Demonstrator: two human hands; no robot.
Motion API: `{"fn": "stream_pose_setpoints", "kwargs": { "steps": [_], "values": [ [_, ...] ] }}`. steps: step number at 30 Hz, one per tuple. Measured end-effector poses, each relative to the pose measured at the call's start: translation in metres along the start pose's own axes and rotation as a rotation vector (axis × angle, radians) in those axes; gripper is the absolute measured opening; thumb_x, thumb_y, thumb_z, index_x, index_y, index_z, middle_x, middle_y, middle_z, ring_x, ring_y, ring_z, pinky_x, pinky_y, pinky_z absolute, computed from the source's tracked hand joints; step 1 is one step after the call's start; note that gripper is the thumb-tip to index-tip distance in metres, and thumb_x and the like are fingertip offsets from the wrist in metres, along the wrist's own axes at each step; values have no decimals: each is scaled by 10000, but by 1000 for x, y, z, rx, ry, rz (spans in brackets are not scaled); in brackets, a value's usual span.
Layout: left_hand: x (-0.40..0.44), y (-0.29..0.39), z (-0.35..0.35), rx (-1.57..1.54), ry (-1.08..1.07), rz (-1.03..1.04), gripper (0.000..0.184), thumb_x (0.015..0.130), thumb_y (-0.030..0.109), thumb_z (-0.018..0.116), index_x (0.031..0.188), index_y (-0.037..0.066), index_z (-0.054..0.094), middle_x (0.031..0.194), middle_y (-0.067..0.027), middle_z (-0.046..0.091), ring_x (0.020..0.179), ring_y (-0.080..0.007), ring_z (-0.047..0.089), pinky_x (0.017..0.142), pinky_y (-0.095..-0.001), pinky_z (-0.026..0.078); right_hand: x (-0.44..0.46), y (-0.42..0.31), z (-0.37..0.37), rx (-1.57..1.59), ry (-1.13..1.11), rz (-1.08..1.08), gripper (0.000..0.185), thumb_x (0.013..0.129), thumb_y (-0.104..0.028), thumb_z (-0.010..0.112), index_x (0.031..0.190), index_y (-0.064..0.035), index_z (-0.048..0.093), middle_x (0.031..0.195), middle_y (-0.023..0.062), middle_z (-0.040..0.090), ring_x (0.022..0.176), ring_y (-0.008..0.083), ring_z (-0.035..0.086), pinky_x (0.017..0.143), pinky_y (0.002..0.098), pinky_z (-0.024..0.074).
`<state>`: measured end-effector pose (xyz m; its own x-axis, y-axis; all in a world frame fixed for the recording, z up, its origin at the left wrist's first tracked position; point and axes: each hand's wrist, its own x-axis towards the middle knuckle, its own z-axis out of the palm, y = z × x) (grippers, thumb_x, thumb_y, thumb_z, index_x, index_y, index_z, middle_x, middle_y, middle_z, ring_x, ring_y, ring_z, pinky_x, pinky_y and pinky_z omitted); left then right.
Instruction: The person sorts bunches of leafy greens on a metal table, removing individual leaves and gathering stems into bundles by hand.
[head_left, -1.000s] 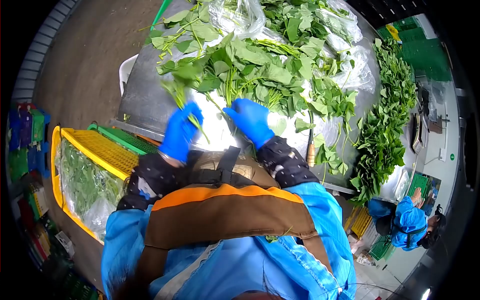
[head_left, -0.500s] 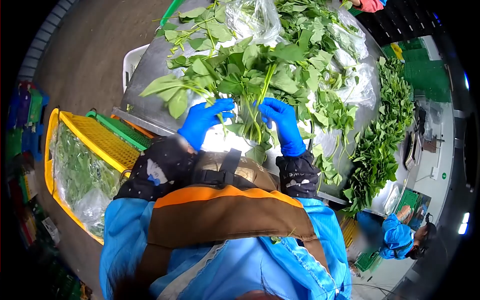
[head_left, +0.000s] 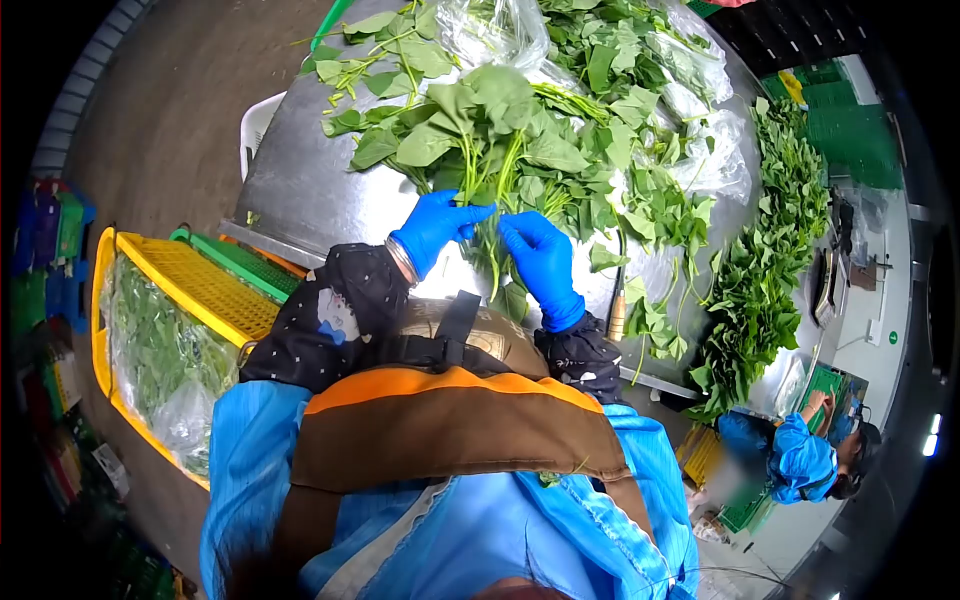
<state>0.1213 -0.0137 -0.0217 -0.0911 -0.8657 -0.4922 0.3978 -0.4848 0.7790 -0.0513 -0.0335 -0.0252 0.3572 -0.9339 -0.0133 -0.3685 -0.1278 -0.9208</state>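
Note:
Both my hands wear blue gloves and meet in front of me at the stems of a bunch of leafy greens (head_left: 480,125). My left hand (head_left: 435,232) is closed on the stems from the left side. From the right, my right hand (head_left: 545,262) has its thumb and fingers closed on the same stems, the fingertips close to those of my left hand. The leaves fan out away from me above the metal table (head_left: 300,180), and the stem ends hang below my fingers. A wooden-handled tool (head_left: 618,312) lies right of my right hand, its upper part partly covered by leaves.
Loose greens (head_left: 660,225) and clear plastic bags (head_left: 715,155) cover the table's far and right parts. Further right runs a long row of greens (head_left: 760,260). A yellow crate (head_left: 200,290) with bagged greens stands at left. A co-worker (head_left: 805,455) is at lower right.
My hands have come closer together on the stems. The bunch is gathered more upright, and the leaves that stuck out to the left have swung inward. The wooden handle now shows.

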Motion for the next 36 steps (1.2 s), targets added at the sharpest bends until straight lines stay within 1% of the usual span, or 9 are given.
{"fn": "stream_pose_setpoints", "kwargs": {
  "steps": [8,11,15,16,21,22,25,31,36],
  "values": [
    [4,-12,-7,-77,-30,56,99,789,101,593,852,27,575,624,1,491,505,-65,429,457,-197,319,-1,6,7,119,78,67,136,790,-109,595,882,-15,631,783,72,606,653,132,557,584,237,430],
    [17,-30,-19,-196,-2,87,204,820,106,525,990,-2,557,640,-4,470,500,-77,396,461,-191,305,1,-22,0,591,59,252,172,823,-135,559,913,-2,620,793,58,611,659,114,545,611,222,421],
    [14,-21,-31,-240,98,54,246,855,214,526,979,20,612,601,11,448,524,-80,404,495,-205,320,-12,-6,-18,547,-559,203,195,862,-171,508,905,-5,602,777,35,601,637,109,528,631,218,425],
    [15,-20,-34,-302,83,93,239,858,203,521,987,23,608,596,11,443,526,-81,404,500,-203,319,-18,-14,-24,520,-712,384,205,843,-183,526,824,11,590,747,48,580,620,116,522,605,247,424],
    [3,-10,-41,-511,5,113,304,860,132,500,1146,30,500,895,-31,598,556,-83,409,520,-204,328,-25,18,-72,-875,-449,225,135,735,-207,631,811,-97,650,759,80,631,709,223,600,665,307,459],
    [4,-14,-45,-527,-46,103,347,853,95,487,1193,28,460,1055,-48,578,571,-84,426,526,-206,344,-20,13,-75,-676,-318,43,164,715,-215,654,833,-101,651,807,92,633,730,267,589,670,338,461],
    [-3,-13,-38,-439,-31,83,349,854,104,486,1199,49,472,913,11,575,579,-77,404,537,-199,342,-12,-11,-51,-369,-59,-155,164,734,-170,635,877,-91,640,847,90,617,725,247,586,648,317,456],
    [-15,-12,-29,-372,-65,186,351,828,41,442,1177,0,450,1026,-82,588,650,-89,503,566,-177,379,9,-38,15,326,-255,353,241,789,-148,622,993,-19,611,817,31,617,683,69,535,590,197,426],
    [-34,-9,-29,-305,-71,186,422,888,165,457,1275,22,368,1195,-80,494,1008,-140,513,813,-278,433,8,-45,22,365,-353,294,170,802,-147,607,893,-8,645,727,26,618,642,60,535,576,177,418]
  ]
}}
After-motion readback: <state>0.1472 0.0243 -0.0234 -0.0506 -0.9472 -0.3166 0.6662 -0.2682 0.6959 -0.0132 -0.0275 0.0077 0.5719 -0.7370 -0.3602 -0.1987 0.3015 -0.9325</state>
